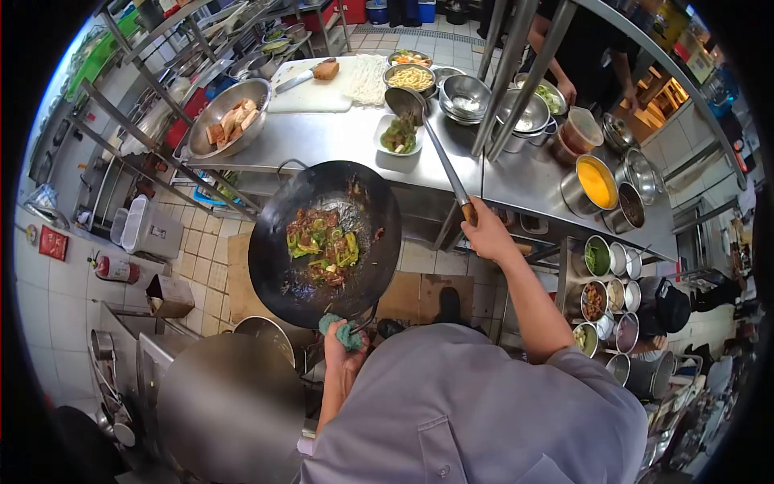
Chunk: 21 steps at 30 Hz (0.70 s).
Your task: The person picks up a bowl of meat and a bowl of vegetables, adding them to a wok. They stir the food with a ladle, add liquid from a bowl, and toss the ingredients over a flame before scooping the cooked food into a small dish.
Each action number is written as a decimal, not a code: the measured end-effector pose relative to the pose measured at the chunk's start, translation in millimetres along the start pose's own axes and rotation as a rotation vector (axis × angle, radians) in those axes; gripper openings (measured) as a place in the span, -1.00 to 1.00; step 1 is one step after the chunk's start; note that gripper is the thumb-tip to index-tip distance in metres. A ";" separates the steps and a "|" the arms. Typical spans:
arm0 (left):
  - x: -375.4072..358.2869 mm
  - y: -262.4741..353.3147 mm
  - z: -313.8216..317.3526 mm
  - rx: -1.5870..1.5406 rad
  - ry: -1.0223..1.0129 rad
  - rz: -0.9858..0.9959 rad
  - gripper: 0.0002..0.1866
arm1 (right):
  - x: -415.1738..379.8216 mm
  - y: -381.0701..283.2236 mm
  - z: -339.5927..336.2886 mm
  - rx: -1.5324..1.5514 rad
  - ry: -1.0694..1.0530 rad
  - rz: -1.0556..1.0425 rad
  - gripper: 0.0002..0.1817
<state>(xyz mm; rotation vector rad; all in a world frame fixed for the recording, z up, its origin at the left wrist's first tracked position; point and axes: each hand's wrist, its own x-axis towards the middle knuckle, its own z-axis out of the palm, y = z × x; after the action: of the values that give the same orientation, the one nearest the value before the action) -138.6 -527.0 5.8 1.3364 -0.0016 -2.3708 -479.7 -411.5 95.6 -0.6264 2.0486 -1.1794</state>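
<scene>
My left hand [337, 360] is closed around the handle of a black wok [270, 278], with a folded green cloth [342, 332] at the grip. Stir-fried green vegetables and browned meat [322, 246] lie in the wok, which is held near the counter's front edge. My right hand [488, 231] grips the wooden end of a long-handled ladle [446, 158]. The ladle's bowl is tilted over a white square dish [382, 143] on the counter. Some of the same greens and meat [399, 135] sit in that dish.
On the steel counter [298, 143] stand a bowl of meat pieces [193, 141], a white cutting board [326, 101] with a knife [294, 81], noodles [372, 78] and stacked steel bowls [465, 97]. Right lies a pot of yellow liquid [595, 184]. Another person's hand [567, 90] shows behind shelf posts.
</scene>
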 end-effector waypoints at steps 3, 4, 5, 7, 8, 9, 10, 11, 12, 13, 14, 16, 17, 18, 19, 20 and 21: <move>-0.1 -2.7 -2.3 -0.022 -0.003 -0.003 -0.84 | 5.1 19.3 -1.4 -0.314 0.215 -0.302 -0.38; -2.0 -3.0 -3.5 -0.026 0.016 0.006 -0.84 | -3.8 8.0 -3.8 -0.224 0.179 -0.237 -0.40; -3.1 -2.7 -3.3 -0.040 0.021 0.008 -0.84 | -10.5 0.3 -7.8 0.078 0.062 -0.105 -0.41; -7.6 -4.9 -6.4 0.001 -0.003 0.062 -0.84 | -21.0 -4.4 -4.8 0.335 -0.035 0.056 -0.47; -2.2 -6.4 -13.0 -0.003 -0.034 0.046 -0.84 | -29.7 -3.5 -4.6 0.477 -0.092 0.081 -0.48; 3.6 -3.6 -19.6 -0.021 -0.057 0.045 -0.84 | -38.5 -4.9 -5.8 0.614 -0.168 0.117 -0.49; 4.3 -5.3 -16.1 -0.041 -0.025 0.122 -0.84 | -50.5 -11.0 -6.6 0.737 -0.242 0.162 -0.52; 5.0 -6.2 -16.2 -0.026 0.006 0.153 -0.84 | -61.0 -6.9 -3.7 0.876 -0.375 0.138 -0.54; 16.2 -5.6 -30.5 -0.012 -0.046 0.138 -0.86 | -69.0 -3.5 6.9 0.858 -0.433 0.166 -0.54; 18.1 -8.6 -25.7 -0.021 0.055 0.173 -0.87 | -74.7 2.2 11.4 0.867 -0.490 0.202 -0.55; 19.4 -8.9 -26.3 -0.034 0.044 0.169 -0.88 | -77.0 3.2 17.0 0.879 -0.536 0.230 -0.56; 16.6 -9.8 -21.9 -0.034 0.090 0.187 -0.84 | -65.2 -3.0 30.1 0.746 -0.562 0.237 -0.56; 15.4 -11.3 -22.4 -0.046 0.096 0.196 -0.84 | -52.8 -7.9 41.1 0.399 -0.543 0.196 -0.56; 14.4 -12.8 -22.7 -0.041 0.101 0.206 -0.84 | -40.1 -10.7 52.3 0.056 -0.510 0.147 -0.56; 13.6 -14.6 -23.0 -0.033 0.104 0.213 -0.84 | -16.9 17.1 75.4 -0.171 -0.450 -0.129 -0.55; 12.4 -17.3 -23.2 -0.037 0.106 0.213 -0.84 | -7.1 23.5 94.1 -0.317 -0.422 -0.235 -0.54; 12.2 -18.1 -22.4 -0.034 0.107 0.215 -0.84 | 2.6 30.0 112.8 -0.465 -0.379 -0.338 -0.53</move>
<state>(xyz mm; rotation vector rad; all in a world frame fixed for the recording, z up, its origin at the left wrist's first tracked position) -132.2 -510.4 -19.9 1.3719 -0.0696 -2.1110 -398.3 -461.1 28.3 -1.3524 1.9315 -0.6753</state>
